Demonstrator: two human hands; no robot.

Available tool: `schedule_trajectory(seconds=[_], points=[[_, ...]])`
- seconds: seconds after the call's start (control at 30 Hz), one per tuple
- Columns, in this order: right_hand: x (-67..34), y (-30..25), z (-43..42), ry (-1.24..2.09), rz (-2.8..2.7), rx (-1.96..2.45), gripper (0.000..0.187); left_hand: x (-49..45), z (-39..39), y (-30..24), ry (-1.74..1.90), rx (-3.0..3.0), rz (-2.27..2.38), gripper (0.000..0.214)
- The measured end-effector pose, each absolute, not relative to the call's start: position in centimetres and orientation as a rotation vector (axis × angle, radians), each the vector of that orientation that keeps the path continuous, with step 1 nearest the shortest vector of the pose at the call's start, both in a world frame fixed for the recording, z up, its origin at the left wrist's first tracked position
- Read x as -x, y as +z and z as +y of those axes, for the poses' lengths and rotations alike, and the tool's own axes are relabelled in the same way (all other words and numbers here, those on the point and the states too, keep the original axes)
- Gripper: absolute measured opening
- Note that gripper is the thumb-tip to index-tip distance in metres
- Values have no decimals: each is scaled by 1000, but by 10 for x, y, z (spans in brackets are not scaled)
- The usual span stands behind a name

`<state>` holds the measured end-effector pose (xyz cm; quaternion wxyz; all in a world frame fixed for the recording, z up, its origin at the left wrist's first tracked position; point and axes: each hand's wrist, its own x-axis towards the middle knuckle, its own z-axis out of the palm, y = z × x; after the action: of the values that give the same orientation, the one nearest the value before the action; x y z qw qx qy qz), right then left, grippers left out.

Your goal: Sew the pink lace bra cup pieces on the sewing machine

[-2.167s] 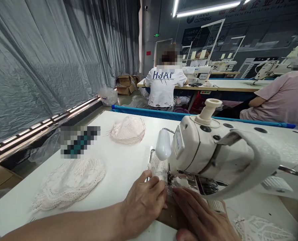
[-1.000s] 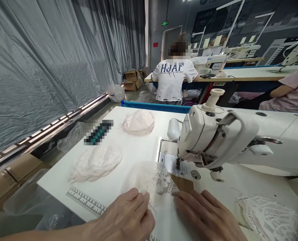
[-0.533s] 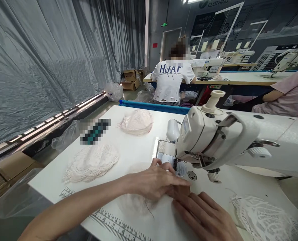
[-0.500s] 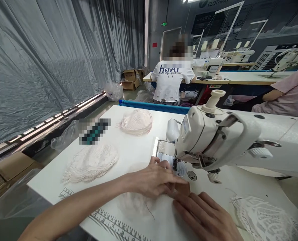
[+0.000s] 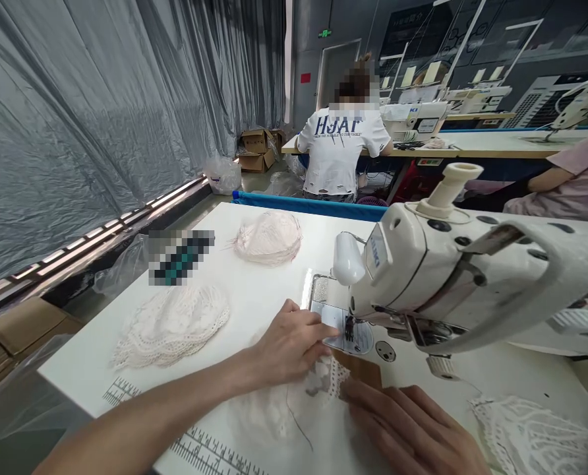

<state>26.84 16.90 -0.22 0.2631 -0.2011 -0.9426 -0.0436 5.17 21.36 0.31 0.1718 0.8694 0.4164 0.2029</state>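
Observation:
A sheer white lace piece point(image 5: 318, 389) with a scalloped, holed edge lies in front of the sewing machine's presser foot point(image 5: 349, 328). My left hand point(image 5: 294, 343) is closed on its far end, fingertips beside the needle plate point(image 5: 332, 320). My right hand point(image 5: 407, 422) holds the near lace edge between its fingers; the thumb is hidden. A dark loose thread point(image 5: 298, 425) trails from the piece. Under the lace edge, a brown flat patch point(image 5: 360, 369) shows on the table.
The white sewing machine point(image 5: 422, 264) rises at the right. Stacks of lace pieces lie left point(image 5: 175, 323) and farther back point(image 5: 269, 237); another lace piece point(image 5: 536, 429) lies at the right. A ruler scale point(image 5: 209, 455) marks the front edge. A co-worker point(image 5: 336, 152) sits ahead.
My hands have drawn apart, and the lace edge between them now shows. The left hand sits slightly farther left, the right slightly right. The view has shifted a little.

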Motion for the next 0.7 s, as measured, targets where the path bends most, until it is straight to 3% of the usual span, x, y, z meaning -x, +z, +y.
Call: schedule_trajectory(seconds=[0.7], points=[[-269,-22,176,-95,-2477,626,37,-54,210,-7,708,-2739,1228,20]])
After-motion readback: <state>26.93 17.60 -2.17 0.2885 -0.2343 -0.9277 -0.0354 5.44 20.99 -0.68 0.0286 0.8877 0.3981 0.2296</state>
